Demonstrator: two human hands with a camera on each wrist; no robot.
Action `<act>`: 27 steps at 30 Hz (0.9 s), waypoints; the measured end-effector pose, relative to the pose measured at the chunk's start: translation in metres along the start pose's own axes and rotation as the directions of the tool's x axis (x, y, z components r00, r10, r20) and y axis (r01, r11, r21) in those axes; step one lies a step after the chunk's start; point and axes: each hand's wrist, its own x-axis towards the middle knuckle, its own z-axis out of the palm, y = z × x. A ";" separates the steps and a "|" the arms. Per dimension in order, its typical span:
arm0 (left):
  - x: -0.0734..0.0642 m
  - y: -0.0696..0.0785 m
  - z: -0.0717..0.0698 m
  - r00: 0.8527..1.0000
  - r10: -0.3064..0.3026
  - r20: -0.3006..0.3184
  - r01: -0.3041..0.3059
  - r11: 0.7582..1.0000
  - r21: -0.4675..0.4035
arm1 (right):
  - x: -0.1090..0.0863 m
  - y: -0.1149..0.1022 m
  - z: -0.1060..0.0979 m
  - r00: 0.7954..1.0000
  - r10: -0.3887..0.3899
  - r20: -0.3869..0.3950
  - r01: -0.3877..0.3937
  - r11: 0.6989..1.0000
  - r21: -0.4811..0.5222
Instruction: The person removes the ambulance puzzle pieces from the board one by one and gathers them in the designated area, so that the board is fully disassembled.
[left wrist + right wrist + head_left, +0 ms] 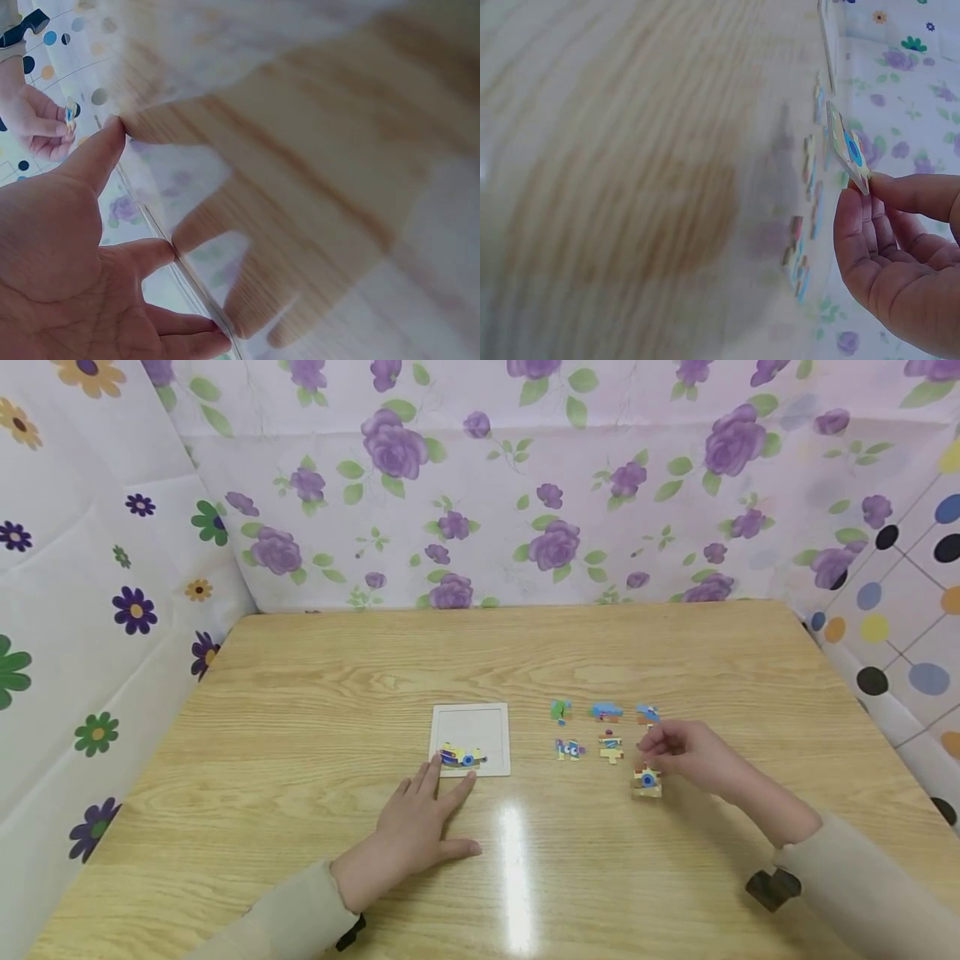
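My right hand (697, 758) pinches a jigsaw puzzle piece (647, 782) with a blue round shape on it, between thumb and fingertips. In the right wrist view that piece (847, 148) is tilted and raised off the table. My left hand (416, 821) lies with fingers spread at the near edge of a white square puzzle tray (504, 739), its fingertips on the rim and its thumb on the table. Along the tray's near side, at the left, lie joined yellow and blue puzzle pieces (467, 758).
Several loose pieces stand in two rows right of the tray, among them a green one (559, 710), a blue one (606, 711) and one with eyes (570, 749). A glossy wooden table (337, 668) lies beneath, with flowered cloth (495, 518) behind it.
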 end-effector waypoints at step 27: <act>0.002 0.000 0.001 1.000 -0.007 0.004 0.007 1.000 0.015 | -0.007 0.020 -0.006 1.000 0.030 -0.004 -0.030 0.990 -0.141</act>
